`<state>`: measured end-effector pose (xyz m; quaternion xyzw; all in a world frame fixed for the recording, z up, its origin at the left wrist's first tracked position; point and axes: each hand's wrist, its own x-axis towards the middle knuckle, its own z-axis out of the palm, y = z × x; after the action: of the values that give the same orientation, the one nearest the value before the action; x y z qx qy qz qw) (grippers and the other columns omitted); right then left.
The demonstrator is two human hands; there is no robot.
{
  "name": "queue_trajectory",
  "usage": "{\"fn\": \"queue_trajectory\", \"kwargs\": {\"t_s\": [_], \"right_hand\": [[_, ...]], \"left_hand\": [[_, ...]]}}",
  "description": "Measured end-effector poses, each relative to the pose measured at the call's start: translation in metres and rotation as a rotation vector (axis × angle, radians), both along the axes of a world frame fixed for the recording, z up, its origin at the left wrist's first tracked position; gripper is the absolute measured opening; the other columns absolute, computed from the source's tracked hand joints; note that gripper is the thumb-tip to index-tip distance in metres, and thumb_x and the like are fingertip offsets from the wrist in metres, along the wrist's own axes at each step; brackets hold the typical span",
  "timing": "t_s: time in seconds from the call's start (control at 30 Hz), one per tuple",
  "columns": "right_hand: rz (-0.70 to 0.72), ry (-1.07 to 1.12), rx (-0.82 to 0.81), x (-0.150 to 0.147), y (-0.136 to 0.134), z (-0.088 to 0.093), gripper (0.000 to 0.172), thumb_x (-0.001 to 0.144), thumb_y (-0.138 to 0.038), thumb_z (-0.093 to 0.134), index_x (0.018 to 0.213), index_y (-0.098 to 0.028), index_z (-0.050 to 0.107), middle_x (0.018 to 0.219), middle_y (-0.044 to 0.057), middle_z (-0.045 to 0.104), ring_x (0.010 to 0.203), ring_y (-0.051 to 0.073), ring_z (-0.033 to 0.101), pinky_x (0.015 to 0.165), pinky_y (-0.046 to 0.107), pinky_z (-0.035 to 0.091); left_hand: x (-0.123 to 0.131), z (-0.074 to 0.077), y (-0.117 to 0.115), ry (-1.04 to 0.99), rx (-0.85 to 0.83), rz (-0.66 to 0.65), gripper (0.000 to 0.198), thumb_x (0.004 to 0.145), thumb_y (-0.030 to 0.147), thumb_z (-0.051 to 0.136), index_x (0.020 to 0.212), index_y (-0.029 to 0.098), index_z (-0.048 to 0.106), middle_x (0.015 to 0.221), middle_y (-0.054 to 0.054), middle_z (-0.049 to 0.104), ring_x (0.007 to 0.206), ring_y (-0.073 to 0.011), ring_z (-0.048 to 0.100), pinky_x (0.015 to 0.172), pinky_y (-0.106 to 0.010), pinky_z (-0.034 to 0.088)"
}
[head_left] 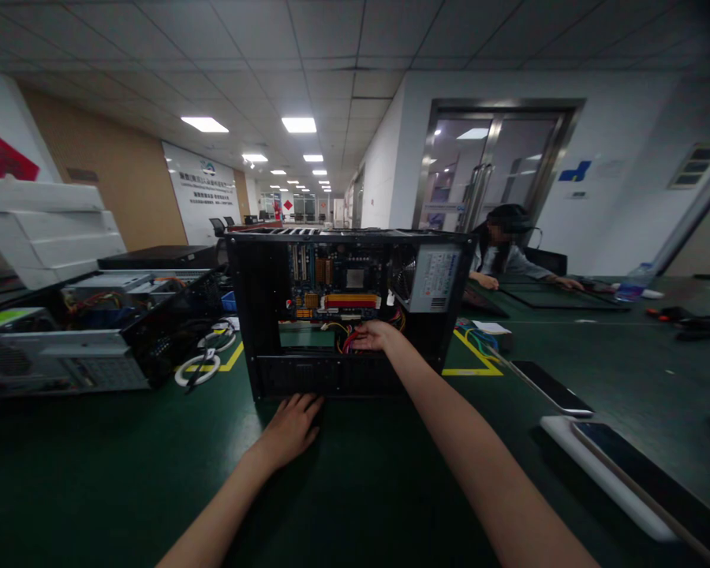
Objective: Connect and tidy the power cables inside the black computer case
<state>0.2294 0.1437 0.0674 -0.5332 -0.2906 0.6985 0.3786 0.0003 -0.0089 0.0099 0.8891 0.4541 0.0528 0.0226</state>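
Right grip (371, 336) is at the wires (349, 341) inside the computer case (299, 377) on the worktop (124, 481); I can't tell if it pinches. Left grip (293, 426) lies spread. Hard tugging could tip the case.

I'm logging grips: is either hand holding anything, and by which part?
The right hand is at the red cables; a grip cannot be confirmed. The left hand holds nothing.

Slender forearms (465, 442), bare, smooth
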Motion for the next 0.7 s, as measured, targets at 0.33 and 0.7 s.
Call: {"fn": "queue_trajectory", "kwargs": {"t_s": [0.33,0.7], "right_hand": [[-0.058,0.148,-0.015,0.0009,0.0052,-0.0018,0.012,0.081,-0.003,0.036,0.078,-0.01,0.045,0.078,0.009,0.054,0.087,0.019,0.058,0.07,0.037,0.051],[-0.109,0.202,0.003,0.0011,0.0065,-0.0024,0.015,0.08,-0.001,0.033,0.078,-0.011,0.045,0.08,0.008,0.054,0.088,0.017,0.057,0.076,0.039,0.049]], "left_hand": [[-0.0029,-0.0067,0.0032,-0.019,0.004,-0.001,0.05,0.077,0.027,0.041,0.126,0.025,0.03,0.126,-0.005,0.039,0.114,-0.0235,0.034,0.093,-0.04,0.029],[-0.0003,-0.0021,0.0006,-0.002,-0.006,0.01,0.051,0.076,0.026,0.041,0.126,0.023,0.032,0.127,-0.006,0.039,0.114,-0.0237,0.034,0.093,-0.04,0.029]]}}
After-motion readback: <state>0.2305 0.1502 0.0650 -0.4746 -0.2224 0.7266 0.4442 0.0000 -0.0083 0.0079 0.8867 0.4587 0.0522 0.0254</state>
